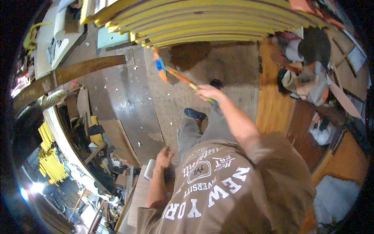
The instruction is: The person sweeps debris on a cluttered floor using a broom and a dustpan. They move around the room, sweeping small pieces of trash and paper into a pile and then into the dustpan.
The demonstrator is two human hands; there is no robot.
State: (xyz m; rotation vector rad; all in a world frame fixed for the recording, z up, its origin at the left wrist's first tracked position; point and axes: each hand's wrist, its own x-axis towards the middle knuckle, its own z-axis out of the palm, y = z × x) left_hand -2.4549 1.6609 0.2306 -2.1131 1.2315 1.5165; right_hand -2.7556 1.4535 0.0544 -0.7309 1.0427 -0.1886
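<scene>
My right hand (208, 93) is closed around the handle of a broom (181, 77), held out in front of my legs. Its orange and blue bristles (159, 66) are at the far end, close over the floor; whether they touch it I cannot tell. A bit of green handle shows just below my grip. My left hand (164, 156) hangs at my left side, holding nothing, its fingers loosely bent and apart. Small pale scraps (139, 144) lie scattered over the brown board floor (128, 97) left of my feet.
Stacked yellow-edged boards (194, 25) overhang the floor ahead. A brown plank (91, 68) lies to the left, by a long white-edged bench (66, 132) and wood offcuts (120, 171). Cloth and scraps (311, 74) are heaped on the right. A dark shoe (194, 114) is on the floor.
</scene>
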